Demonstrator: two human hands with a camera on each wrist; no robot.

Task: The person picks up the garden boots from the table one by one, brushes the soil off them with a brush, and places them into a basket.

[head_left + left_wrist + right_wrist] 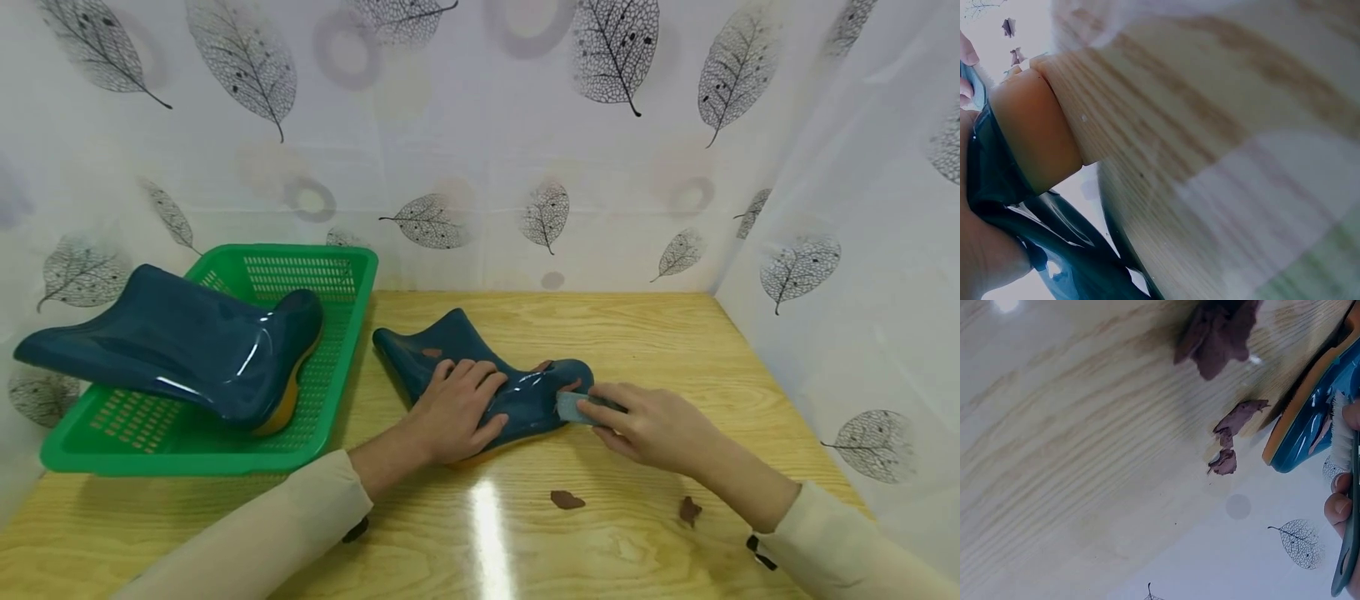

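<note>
A dark blue rubber boot (528, 392) with an orange-yellow sole lies on its side on the wooden table. My left hand (459, 408) rests on its shaft and ankle, fingers spread across the top and thumb apart. In my right hand (660, 425) is a scrub brush (1342, 434) with a green handle and white bristles, pinched between thumb and fingers. The bristles are at the boot's toe, beside a reddish-brown smear (572, 386). Another brown patch (432, 352) sticks to the shaft. The left wrist view shows the boot's orange sole (1038, 128).
A second blue boot (195, 342) lies across a green plastic basket (352, 350) at the left. Brown clay-like pieces (567, 500) lie on the table in front of the boot, with another brown piece (689, 510) farther right. A leaf-patterned curtain (480, 150) surrounds the table.
</note>
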